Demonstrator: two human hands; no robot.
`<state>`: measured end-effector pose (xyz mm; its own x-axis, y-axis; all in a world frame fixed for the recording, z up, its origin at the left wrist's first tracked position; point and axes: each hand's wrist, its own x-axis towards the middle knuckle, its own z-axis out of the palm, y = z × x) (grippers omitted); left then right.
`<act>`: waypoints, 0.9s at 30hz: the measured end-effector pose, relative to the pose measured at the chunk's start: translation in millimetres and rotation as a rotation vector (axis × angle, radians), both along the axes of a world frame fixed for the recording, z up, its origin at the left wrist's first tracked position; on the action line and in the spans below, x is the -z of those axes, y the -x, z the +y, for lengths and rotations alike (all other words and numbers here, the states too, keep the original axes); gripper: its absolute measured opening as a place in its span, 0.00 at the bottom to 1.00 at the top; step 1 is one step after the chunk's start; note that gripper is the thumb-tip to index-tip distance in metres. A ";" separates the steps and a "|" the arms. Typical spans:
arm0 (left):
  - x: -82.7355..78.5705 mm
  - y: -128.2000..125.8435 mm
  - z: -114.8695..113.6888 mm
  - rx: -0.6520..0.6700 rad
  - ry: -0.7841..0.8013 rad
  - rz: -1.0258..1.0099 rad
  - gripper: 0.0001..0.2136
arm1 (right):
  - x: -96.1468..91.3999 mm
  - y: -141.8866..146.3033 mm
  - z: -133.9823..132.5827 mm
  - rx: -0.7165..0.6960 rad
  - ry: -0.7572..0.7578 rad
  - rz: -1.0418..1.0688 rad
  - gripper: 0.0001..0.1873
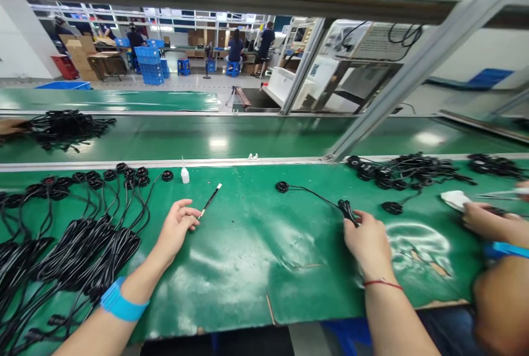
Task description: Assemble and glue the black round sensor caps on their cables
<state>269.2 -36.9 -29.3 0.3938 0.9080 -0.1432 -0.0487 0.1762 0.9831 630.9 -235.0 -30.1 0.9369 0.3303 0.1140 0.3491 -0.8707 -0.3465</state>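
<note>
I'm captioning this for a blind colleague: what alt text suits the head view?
A person's right hand holds a bundled black cable and the left hand a thin black stick over a green workbench. More black cables lie to both sides.

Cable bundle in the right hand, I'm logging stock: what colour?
The cable bundle is black, best seen in the head view.

Green worktop (231, 279), its surface torn at four o'clock. On it: black cable bundles (78, 251) at nine; heaped black cables (407, 171) at two; round cable end (282, 187) near twelve; small white bottle (185, 176) upright between ten and eleven.
</note>
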 end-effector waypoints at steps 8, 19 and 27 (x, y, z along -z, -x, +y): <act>-1.9 3.2 1.6 -0.045 -0.116 0.002 0.19 | 0.5 4.5 -5.6 0.119 0.006 -0.072 0.25; 10.8 6.2 8.9 0.013 -0.217 0.082 0.15 | 15.1 28.7 -19.2 -0.100 0.048 -0.177 0.23; -7.6 7.1 8.7 0.111 -0.304 0.247 0.14 | 34.5 116.7 -21.9 -0.625 -0.165 -0.350 0.20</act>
